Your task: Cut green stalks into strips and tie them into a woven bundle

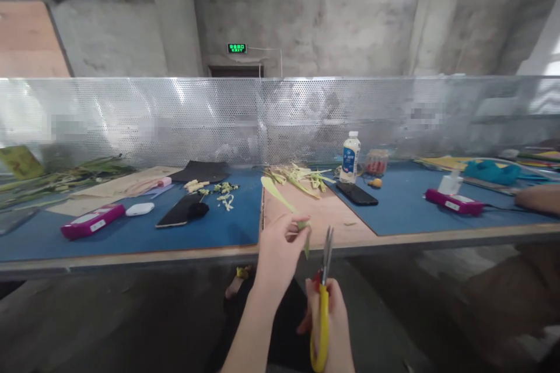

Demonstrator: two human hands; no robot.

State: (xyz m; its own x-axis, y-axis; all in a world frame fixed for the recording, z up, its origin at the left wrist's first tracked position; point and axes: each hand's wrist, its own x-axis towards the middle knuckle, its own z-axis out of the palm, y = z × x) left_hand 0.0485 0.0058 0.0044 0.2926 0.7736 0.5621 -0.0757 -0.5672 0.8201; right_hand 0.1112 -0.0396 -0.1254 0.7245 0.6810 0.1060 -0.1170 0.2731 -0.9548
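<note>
My left hand is closed in a pinch on a pale green leaf strip. Its broad end reaches up past my fingers towards the board, and a short green piece hangs below my fingertips. Wrapped round the handles of a pair of scissors, my right hand is just beyond the table's front edge. The scissors have yellow and red handles, and their blades point upward, close to the hanging end of the strip but apart from it. Beyond my hands, a pile of pale green strips lies on a wooden board.
A labelled bottle and a black phone stand right of the board. To the left are a second phone, green scraps and a purple device. Another purple device is near a co-worker's hand. A perforated metal screen runs behind.
</note>
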